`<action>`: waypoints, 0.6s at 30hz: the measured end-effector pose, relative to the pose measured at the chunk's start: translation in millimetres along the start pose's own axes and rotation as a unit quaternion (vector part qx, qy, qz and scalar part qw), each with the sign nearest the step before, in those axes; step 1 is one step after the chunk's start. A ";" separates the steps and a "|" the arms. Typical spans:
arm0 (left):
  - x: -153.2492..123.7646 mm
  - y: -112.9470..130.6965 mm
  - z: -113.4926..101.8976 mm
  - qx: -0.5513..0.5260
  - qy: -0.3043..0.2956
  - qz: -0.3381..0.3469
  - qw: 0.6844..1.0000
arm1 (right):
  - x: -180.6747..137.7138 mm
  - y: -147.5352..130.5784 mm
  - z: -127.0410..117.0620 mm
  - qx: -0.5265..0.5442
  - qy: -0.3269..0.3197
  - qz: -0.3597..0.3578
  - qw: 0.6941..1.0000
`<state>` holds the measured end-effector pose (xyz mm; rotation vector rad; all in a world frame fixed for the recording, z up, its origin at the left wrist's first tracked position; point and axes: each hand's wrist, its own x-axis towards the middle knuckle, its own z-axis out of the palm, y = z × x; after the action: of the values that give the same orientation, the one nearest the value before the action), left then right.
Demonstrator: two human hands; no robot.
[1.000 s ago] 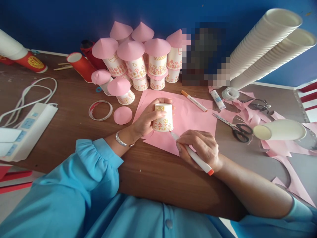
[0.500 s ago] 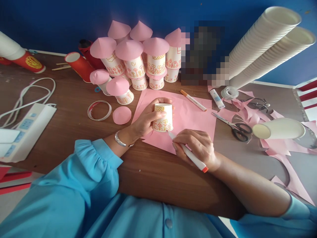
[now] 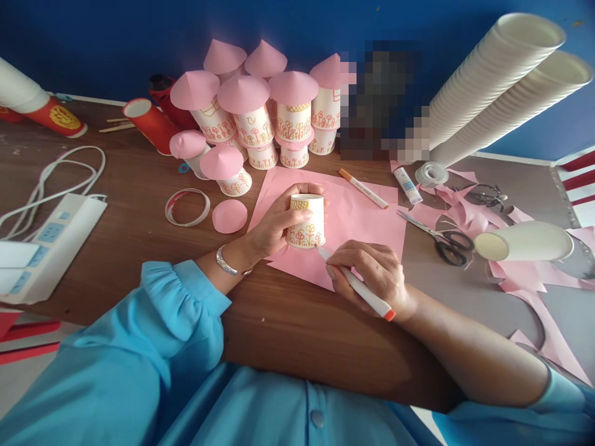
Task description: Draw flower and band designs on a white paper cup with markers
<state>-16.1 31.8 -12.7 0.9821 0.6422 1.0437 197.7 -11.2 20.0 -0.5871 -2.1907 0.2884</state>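
My left hand (image 3: 283, 217) is wrapped round a white paper cup (image 3: 312, 218), thumb across its front. Orange and red flowers run along the cup's lower band, and a yellow pattern is at the upper left. A white marker with an orange-red end (image 3: 365, 291) is gripped in my right hand (image 3: 367, 272). Its tip meets the cup's lower edge, or lies very close to it. Beneath the cup, pink paper (image 3: 362, 232) covers part of the table. An orange-capped marker (image 3: 363, 188) lies on this paper, beyond my right hand.
Several decorated cups with pink cone tops (image 3: 244, 96) stand at the back. Scissors (image 3: 437, 237), a glue stick (image 3: 407, 186), clear tape (image 3: 431, 174) and pink scraps lie right. Tall cup stacks (image 3: 497, 87) lean behind them. A power strip (image 3: 51, 248) and paper ring (image 3: 188, 207) are left.
My right hand and the marker have shifted slightly to the right, with the tip moving a little along the cup's lower edge. My left hand keeps the cup in place.
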 end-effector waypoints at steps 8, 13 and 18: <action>-0.1 -2.5 -2.5 0.003 -0.002 0.004 1.000 | -1.4 -0.3 1.0 0.000 -0.009 0.004 1.000; 0.5 -2.0 -2.8 -0.003 -0.007 0.008 1.000 | -0.8 -0.6 -1.0 -0.004 -0.003 0.000 1.000; -0.2 0.2 -0.1 0.002 0.004 0.006 1.000 | 0.4 0.0 -1.1 -0.004 -0.007 0.006 1.000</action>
<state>-16.4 31.7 -12.6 0.9872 0.6448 1.0576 198.3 -11.0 20.9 -0.6052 -2.2040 0.2919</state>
